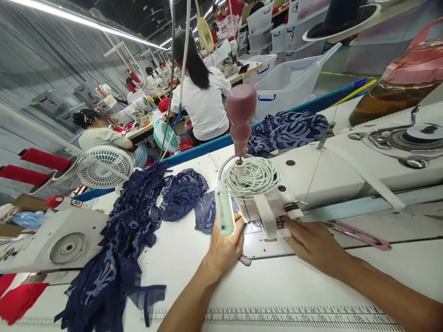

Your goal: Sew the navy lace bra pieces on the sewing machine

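Observation:
My left hand rests on the white sewing table, left of the sewing machine's needle area. Its fingers are closed at the edge of navy lace fabric, partly hidden by a pale green part on the machine head. On the other side, my right hand reaches to the presser foot area with bent, closed fingers. The machine head hides its fingertips and whatever they hold. Above both hands, a coil of pale cord and a mauve-handled screwdriver sit on the sewing machine.
A long heap of navy lace pieces lies to the left, more navy lace behind the machine. Pink tweezers rest on the machine bed. A bottle of brown liquid stands at right. A ruler strip runs along the front. Co-workers sit beyond.

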The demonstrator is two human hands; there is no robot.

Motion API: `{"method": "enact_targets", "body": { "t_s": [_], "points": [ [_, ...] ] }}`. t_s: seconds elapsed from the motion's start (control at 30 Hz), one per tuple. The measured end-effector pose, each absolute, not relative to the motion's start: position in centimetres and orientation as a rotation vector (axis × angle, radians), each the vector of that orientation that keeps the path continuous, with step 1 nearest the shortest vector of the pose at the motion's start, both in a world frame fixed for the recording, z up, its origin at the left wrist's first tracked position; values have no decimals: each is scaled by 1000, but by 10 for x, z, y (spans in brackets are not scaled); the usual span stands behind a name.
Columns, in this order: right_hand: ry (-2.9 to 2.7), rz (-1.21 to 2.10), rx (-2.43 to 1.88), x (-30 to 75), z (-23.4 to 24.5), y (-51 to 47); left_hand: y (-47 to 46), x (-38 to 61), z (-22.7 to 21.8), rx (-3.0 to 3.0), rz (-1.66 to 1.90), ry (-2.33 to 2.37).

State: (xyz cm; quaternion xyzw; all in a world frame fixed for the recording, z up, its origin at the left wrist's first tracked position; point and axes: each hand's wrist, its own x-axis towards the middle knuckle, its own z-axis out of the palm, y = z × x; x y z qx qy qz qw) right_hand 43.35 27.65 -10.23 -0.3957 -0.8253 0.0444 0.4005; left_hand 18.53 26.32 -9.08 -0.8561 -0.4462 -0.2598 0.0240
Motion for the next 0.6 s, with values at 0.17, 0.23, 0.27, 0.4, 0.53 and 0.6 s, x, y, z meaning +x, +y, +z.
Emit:
{"method": "enact_targets", "body": {
  "t_s": [0.17, 0.23, 0.27, 0.4, 0.53, 0.6],
  "points": [
    [-2120, -49, -882, 429, -98, 279, 271, 191, -98, -2543, -698, -1501],
    [-2113, -110, -848, 429, -96, 278, 268, 190, -96, -2500, -691, -1544],
    [-2111, -137, -824, 429, -95, 278, 265, 188, -93, -2475, -697, -1566],
    [-2152, -269, -636, 429, -99, 275, 232, 173, -73, -2372, -770, -1624],
    [-2249, -161, -494, 412, -97, 258, 191, 166, -55, -2349, -1115, -1645],
    [-2230, 186, -474, 397, -84, 246, 175, 169, -50, -2384, -1279, -1671]
  ]
}}
